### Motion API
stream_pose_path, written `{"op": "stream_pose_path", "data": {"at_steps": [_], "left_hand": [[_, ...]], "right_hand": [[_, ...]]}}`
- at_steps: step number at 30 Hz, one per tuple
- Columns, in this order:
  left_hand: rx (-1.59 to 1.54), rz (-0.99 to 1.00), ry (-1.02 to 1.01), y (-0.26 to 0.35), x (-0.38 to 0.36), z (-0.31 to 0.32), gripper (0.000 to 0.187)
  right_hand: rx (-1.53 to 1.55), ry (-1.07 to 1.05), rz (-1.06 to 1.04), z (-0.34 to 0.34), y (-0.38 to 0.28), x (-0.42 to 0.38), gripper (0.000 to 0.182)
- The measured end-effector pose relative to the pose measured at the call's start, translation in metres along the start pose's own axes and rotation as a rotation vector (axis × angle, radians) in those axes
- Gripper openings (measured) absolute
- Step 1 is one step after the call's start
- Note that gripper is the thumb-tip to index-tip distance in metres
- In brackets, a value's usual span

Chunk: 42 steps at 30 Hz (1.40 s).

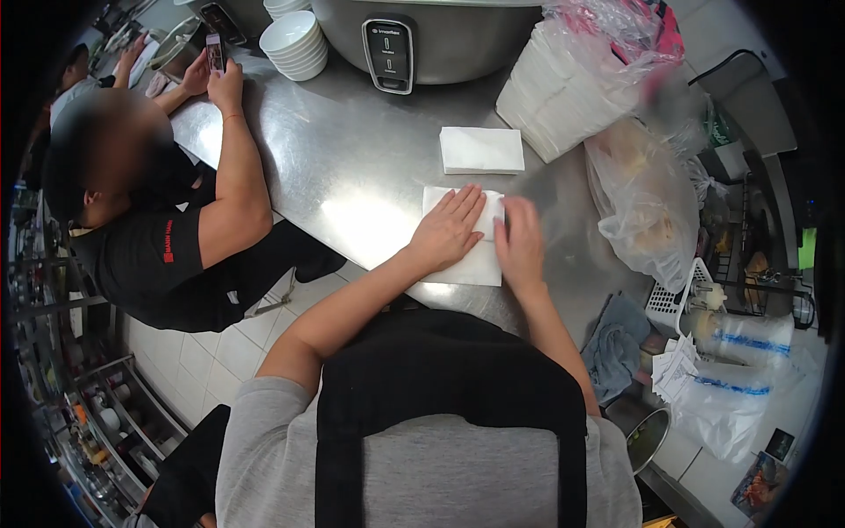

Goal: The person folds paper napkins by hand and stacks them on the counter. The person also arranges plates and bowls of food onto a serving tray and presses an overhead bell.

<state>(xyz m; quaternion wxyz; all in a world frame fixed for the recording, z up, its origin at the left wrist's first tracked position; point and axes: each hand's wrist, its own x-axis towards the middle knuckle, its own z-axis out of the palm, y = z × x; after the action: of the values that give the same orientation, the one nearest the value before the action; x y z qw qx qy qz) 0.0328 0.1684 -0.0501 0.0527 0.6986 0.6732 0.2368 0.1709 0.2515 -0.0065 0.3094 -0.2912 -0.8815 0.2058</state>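
A white paper napkin (471,265) lies partly folded on the steel table, near its front edge. Pressed flat on it is my left hand (451,227), fingers stretched out and thumb toward the right. My right hand (521,239) is at the napkin's right edge, its fingers bent and blurred by motion, so their hold on the paper is unclear. Just beyond both hands sits a neat stack of folded white napkins (481,150).
A large rice cooker (466,44) and stacked white bowls (294,48) stand at the back. Bagged napkins (563,92), a clear plastic bag (647,207) and a grey cloth (615,345) are on the right. To my left, a person (145,255) in black holds a phone (215,54).
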Motion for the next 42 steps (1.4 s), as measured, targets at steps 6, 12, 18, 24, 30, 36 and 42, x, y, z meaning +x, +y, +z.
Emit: {"op": "stream_pose_path", "data": {"at_steps": [6, 12, 18, 24, 30, 36, 42], "left_hand": [[0.166, 0.069, -0.012, 0.001, -0.002, -0.002, 0.063], [0.146, 0.196, -0.232, -0.012, -0.046, -0.036, 0.064], [-0.009, -0.066, -0.09, -0.022, -0.084, -0.05, 0.054], [-1.73, -0.961, 0.063, -0.009, -0.068, -0.068, 0.053], [-1.46, -0.756, 0.293, -0.004, -0.029, -0.064, 0.075], [-1.149, -0.548, 0.271, -0.035, 0.042, -0.053, 0.08], [-0.959, -0.62, 0.407, -0.077, 0.083, -0.036, 0.074]], "right_hand": [[-0.171, -0.309, -0.182, 0.003, 0.005, -0.056, 0.048], [-0.249, -0.296, -0.194, -0.007, 0.018, -0.052, 0.043], [-0.186, -0.215, -0.212, -0.001, 0.02, -0.03, 0.027], [-0.004, -0.009, -0.278, -0.01, -0.008, -0.014, 0.023], [0.671, 0.072, 0.289, -0.006, -0.002, -0.012, 0.035], [0.969, -0.081, 0.542, -0.004, 0.035, 0.062, 0.043], [0.463, 0.007, 0.519, 0.02, 0.073, 0.106, 0.034]]}}
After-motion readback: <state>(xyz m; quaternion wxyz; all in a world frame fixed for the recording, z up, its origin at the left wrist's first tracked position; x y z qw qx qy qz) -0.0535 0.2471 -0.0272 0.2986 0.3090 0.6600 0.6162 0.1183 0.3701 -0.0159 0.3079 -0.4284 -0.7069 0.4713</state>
